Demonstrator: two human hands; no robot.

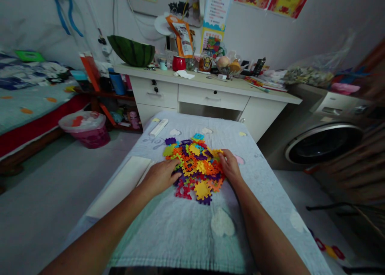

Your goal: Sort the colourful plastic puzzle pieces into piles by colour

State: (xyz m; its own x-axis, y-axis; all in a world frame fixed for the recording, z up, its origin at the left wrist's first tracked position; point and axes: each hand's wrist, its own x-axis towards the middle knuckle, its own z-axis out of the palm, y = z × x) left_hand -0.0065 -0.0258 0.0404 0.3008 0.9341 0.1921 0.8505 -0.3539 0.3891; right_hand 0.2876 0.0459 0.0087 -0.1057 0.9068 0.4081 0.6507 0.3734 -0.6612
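Note:
A heap of plastic interlocking pieces point(201, 167) with notched edges lies on the cloth in front of me, in yellow, orange, purple, red, green and blue. My left hand point(161, 176) rests against the heap's left side, thumb and fingers apart, with no piece visibly gripped. At the right side, my right hand point(230, 167) has its thumb and fingertips on the edge of a yellow interlocking piece point(215, 153). A yellow square piece point(203, 190) lies at the near edge, partly over a purple one.
A pale patterned cloth point(180, 235) covers the table. To the left lie a white flat box point(122, 187) and a small white bar-shaped object point(159, 128). Behind stands a cluttered white desk point(210, 95); a washing machine point(315, 126) is at right, a pink bin point(87, 132) at left.

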